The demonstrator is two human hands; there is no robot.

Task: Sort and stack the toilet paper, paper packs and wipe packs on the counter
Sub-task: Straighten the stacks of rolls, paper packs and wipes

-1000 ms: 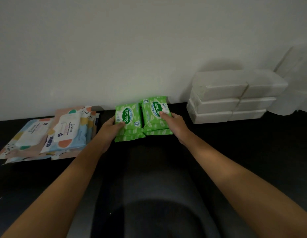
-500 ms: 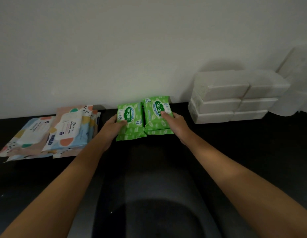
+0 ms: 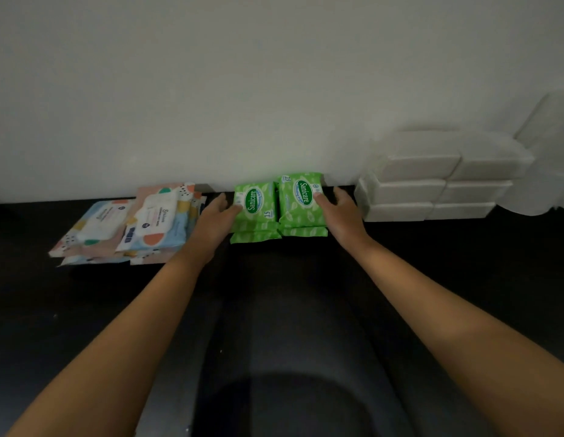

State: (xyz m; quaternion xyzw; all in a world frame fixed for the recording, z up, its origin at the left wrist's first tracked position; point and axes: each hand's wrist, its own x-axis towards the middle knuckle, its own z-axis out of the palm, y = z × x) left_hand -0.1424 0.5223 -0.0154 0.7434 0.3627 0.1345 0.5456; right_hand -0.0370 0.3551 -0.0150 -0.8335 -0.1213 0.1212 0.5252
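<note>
Flanking the green wipe packs (image 3: 277,206), both hands, left (image 3: 213,220) and right (image 3: 340,216), rest spread against them.

At three o'clock, a toilet paper roll (image 3: 554,171) runs off the frame's edge, its outline soft. Lower packs beneath the patterned wipe packs (image 3: 129,228) at nine o'clock show only edges; their small print is unreadable. Both forearms leave the bottom edge.

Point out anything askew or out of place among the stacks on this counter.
The patterned pastel wipe packs at the left lie fanned and skewed, edges not lined up. The green Sanicare wipe packs and white paper packs sit squarely stacked. Nothing looks spilled or damaged.
</note>
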